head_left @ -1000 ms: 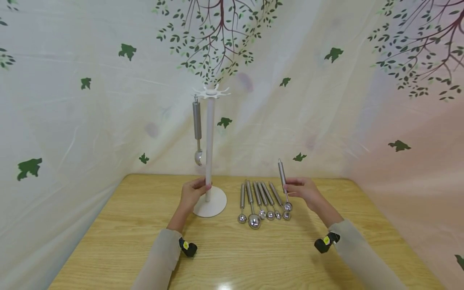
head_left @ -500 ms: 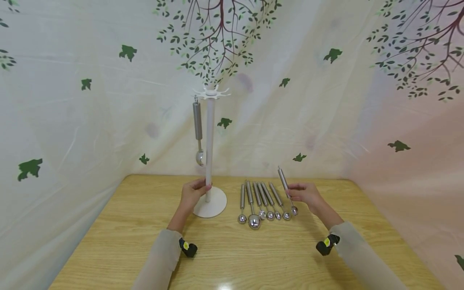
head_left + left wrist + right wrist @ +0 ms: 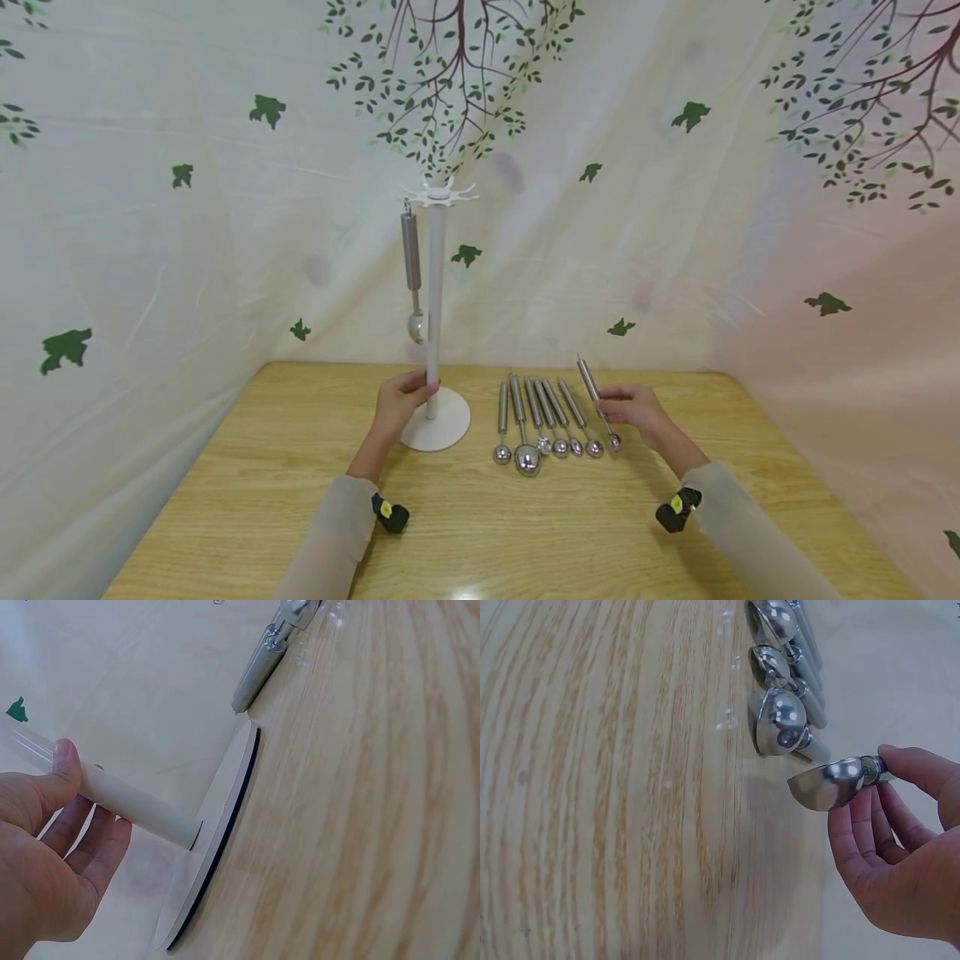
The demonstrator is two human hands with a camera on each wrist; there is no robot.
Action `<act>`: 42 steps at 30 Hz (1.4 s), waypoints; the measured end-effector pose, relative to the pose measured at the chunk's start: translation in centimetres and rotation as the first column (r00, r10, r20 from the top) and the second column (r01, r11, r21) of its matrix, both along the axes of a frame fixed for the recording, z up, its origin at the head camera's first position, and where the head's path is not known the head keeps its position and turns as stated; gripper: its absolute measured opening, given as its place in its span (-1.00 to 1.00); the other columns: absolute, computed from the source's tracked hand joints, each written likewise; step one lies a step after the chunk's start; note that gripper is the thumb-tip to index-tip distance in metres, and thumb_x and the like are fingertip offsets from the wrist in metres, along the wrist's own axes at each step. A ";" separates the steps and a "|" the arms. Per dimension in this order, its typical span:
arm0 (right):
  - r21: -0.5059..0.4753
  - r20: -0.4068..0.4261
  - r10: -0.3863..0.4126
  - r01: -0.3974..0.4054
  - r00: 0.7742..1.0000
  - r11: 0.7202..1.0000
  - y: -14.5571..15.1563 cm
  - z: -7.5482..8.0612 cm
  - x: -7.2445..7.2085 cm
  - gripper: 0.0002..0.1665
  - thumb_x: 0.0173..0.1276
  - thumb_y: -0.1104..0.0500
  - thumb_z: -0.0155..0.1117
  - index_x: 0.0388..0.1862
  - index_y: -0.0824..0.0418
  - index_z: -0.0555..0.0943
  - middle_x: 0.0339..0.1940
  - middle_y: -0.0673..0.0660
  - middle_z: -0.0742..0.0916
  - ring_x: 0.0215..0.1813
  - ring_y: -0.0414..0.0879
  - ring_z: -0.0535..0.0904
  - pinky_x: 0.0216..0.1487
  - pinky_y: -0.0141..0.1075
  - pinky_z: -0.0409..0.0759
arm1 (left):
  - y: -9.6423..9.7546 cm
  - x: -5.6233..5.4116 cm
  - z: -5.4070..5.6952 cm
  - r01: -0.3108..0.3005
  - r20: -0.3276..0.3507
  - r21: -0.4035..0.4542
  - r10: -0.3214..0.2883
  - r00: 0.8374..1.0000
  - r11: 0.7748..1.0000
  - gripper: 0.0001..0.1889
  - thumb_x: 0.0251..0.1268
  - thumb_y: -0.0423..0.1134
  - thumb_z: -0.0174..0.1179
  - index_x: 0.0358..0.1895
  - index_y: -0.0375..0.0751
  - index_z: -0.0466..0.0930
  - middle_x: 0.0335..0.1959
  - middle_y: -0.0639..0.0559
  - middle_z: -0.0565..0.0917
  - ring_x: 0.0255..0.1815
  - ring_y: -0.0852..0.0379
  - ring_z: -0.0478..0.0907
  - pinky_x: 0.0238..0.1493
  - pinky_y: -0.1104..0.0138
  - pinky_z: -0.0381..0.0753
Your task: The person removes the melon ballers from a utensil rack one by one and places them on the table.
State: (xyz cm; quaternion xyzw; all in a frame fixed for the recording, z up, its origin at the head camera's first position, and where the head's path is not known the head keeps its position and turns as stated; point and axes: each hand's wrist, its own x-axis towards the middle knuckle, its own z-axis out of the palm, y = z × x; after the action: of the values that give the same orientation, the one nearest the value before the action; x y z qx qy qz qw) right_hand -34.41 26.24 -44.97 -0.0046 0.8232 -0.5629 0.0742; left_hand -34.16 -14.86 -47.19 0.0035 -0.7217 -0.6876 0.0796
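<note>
My left hand (image 3: 397, 407) grips the lower part of the white pole (image 3: 436, 292) of an upright stand, thumb on one side and fingers round the other. Between thumb and fingers, my right hand (image 3: 633, 410) pinches a steel melon baller (image 3: 588, 379) low on its handle. Its handle leans up and to the left, and its bowl (image 3: 829, 784) points down, just off the table in the right wrist view. To its left lies a row of several more melon ballers (image 3: 527, 458), bowls toward me. Another melon baller (image 3: 410, 250) hangs from a hook on the stand's left.
The stand's round white base (image 3: 450, 421) rests on the wooden table (image 3: 480, 533), left of the row. White hooks (image 3: 438, 195) spread from the pole's top. A pale cloth wall (image 3: 360, 292) printed with leaves and branches closes off the back and sides.
My right hand has moved slightly right and down with the melon baller, whose handle now leans further left. The hanging melon baller has turned a little. My left hand stays on the pole.
</note>
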 end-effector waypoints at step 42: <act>0.188 -0.017 -0.119 0.120 0.993 0.975 -0.6 -2.7 -1.0 -0.64 0.25 0.32 0.46 -0.04 0.53 0.66 -0.30 0.16 0.78 -0.41 -0.20 0.59 -0.42 -0.40 0.64 | 0.0 0.4 0.3 0.003 -0.017 0.006 -0.003 1.000 1.000 -0.66 0.31 -0.45 0.34 0.12 -0.48 0.66 -0.04 -0.31 0.78 -0.13 0.21 0.73 0.16 0.18 0.74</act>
State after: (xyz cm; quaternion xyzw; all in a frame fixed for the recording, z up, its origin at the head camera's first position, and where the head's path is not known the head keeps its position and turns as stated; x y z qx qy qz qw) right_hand -35.37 25.65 -47.69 0.0504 0.8717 -0.4860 0.0381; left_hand -33.74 -14.83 -46.90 -0.0030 -0.7188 -0.6900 0.0845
